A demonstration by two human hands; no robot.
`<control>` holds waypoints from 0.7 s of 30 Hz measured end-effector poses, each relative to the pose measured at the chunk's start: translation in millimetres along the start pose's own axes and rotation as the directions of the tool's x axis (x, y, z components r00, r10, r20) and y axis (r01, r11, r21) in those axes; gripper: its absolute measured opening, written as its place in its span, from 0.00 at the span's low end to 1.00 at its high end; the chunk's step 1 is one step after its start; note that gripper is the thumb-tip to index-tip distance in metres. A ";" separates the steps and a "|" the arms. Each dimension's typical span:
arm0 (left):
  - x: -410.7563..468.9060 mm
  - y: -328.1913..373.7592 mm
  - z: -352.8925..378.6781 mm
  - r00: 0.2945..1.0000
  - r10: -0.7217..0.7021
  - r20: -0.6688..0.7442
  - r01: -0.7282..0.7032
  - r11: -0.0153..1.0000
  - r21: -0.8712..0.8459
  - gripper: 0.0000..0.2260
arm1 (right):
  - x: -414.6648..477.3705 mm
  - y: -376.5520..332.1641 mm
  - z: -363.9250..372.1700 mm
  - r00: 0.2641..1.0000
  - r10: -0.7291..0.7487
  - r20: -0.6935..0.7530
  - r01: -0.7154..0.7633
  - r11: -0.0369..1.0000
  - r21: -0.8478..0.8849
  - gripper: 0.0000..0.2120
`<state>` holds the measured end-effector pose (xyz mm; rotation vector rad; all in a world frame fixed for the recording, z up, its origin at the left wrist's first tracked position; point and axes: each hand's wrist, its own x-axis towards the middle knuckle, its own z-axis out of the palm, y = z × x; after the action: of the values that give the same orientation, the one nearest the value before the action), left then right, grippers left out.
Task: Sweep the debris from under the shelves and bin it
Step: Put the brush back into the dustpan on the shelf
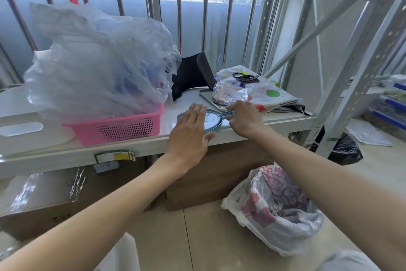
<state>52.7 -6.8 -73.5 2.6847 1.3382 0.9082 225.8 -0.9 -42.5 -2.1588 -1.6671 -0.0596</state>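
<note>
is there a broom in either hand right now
No, the left hand is spread flat over a round blue object on the shelf and the right hand pinches its handle; no broom shows.

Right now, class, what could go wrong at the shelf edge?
The blue mirror lies at the shelf edge; the left hand is flat over it and the right hand seems to pinch only its handle, so it could slip and fall. The foil packet beside the right hand could get knocked.
</note>
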 end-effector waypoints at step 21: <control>38.9 -18.2 36.4 0.981 -0.191 0.016 0.190 0.980 0.066 0.24 | 22.6 -1.9 13.1 0.999 -0.032 0.034 0.030 0.997 0.073 0.17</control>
<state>75.8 42.0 -89.3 2.5452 1.6115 0.8266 227.7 24.8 -47.6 -2.0919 -1.6953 0.0294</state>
